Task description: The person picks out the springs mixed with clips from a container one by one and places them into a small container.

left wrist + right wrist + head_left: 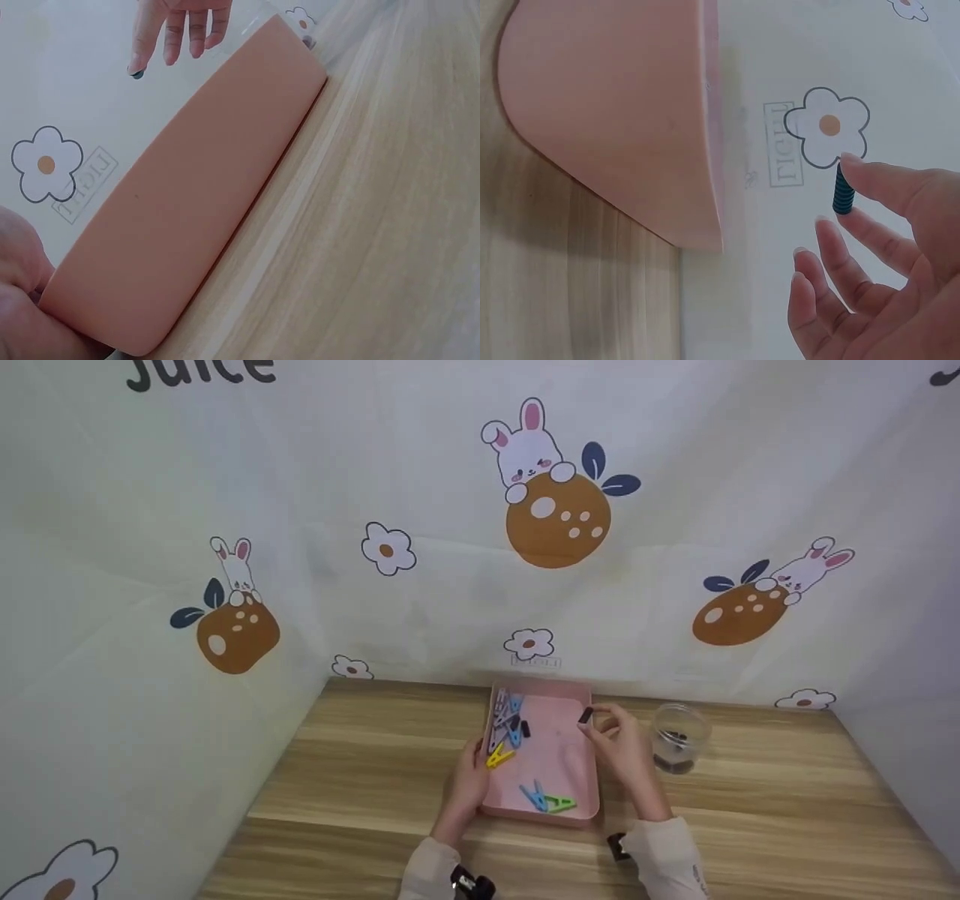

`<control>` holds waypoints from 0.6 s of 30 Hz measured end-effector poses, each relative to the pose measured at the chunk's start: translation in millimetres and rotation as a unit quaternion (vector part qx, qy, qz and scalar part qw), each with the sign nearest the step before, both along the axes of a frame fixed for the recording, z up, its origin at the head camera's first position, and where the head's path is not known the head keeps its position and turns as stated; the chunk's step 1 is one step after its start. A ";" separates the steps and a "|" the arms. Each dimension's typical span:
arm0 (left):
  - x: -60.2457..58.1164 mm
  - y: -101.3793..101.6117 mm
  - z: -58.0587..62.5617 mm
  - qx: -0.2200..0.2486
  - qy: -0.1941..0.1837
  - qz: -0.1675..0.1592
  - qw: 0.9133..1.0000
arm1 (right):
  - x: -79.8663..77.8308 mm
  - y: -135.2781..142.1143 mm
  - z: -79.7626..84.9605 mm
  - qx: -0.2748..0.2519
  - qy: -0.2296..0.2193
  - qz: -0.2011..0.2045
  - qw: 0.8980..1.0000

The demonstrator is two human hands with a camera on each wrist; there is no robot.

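Note:
Between thumb and index finger, my right hand (624, 746) pinches a small dark ribbed cylinder (843, 191) near the right rim of a pink tray (551, 750). The other right fingers are spread and loosely bent in the right wrist view. My left hand (468, 780) grips the tray's left side wall; in the left wrist view, part of that hand (22, 292) wraps the tray's end. Inside the tray lie grey and blue clothespins along the left, a yellow clothespin (500, 755), a green clothespin (560, 803) and small black pieces (526, 729).
Right of the tray stands a clear round jar (681, 739) with dark pieces inside. The wooden table (367, 780) meets a white printed cloth (442, 607) at the back and sides. Black wrist devices sit at both sleeves.

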State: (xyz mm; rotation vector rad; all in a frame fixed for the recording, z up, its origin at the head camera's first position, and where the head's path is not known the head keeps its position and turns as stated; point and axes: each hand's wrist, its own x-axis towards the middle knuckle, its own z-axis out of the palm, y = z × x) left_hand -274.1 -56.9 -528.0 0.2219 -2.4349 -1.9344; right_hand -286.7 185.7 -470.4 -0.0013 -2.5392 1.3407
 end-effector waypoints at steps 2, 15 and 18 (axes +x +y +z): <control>-0.2 -0.6 -0.2 0.003 0.004 -0.003 1.000 | 0.1 0.4 0.7 -0.004 -0.002 0.002 1.000; 1.3 -1.0 0.6 -0.004 0.021 -0.004 1.000 | -0.8 5.1 2.4 0.009 0.032 0.002 0.999; 1.4 -0.9 0.7 -0.001 0.028 -0.009 1.000 | -0.9 6.0 2.0 0.012 0.043 0.003 0.999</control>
